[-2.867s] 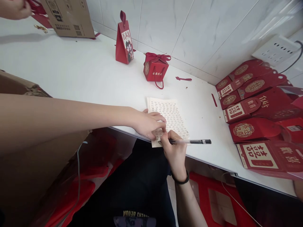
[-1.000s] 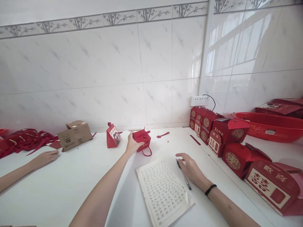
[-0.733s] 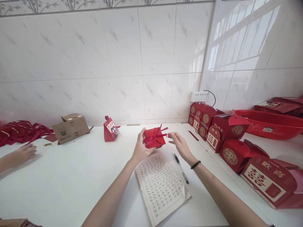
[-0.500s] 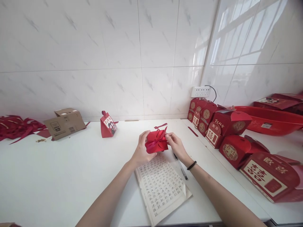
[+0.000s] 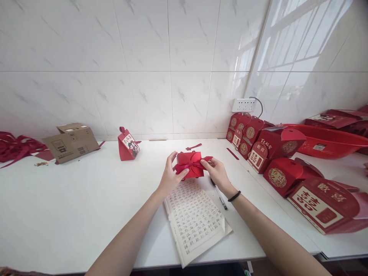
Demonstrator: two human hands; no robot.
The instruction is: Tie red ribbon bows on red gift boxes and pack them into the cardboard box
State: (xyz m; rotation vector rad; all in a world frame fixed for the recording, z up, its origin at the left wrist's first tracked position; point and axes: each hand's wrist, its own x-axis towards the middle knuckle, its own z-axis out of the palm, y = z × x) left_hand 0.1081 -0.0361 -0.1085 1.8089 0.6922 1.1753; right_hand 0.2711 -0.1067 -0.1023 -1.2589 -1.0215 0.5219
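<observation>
A small red gift box [image 5: 195, 158] with petal-like flaps is held up above the top of a handwritten sheet [image 5: 198, 218]. Dark red ribbon [image 5: 181, 167] is knotted across the box's top. My left hand [image 5: 171, 173] grips the box's left side, its thumb pressing near the knot. On the right, my right hand [image 5: 216, 170] pinches the ribbon's end between thumb and fingers. A pen [image 5: 220, 196] lies beside the sheet, below my right hand. Loose ribbon [image 5: 194, 147] rests just behind the box.
To the left stand a red box with a ribbon loop [image 5: 127, 145], a brown cardboard box [image 5: 71, 143] and a heap of red ribbon [image 5: 20, 147]. Several red boxes [image 5: 276, 174] line the right side, near a red basin [image 5: 324, 143]. A power strip [image 5: 244, 105] is at the wall.
The box has been turned so its top and knot show more fully. My right hand has drawn the ribbon's end out to the right. The camera view has tilted slightly.
</observation>
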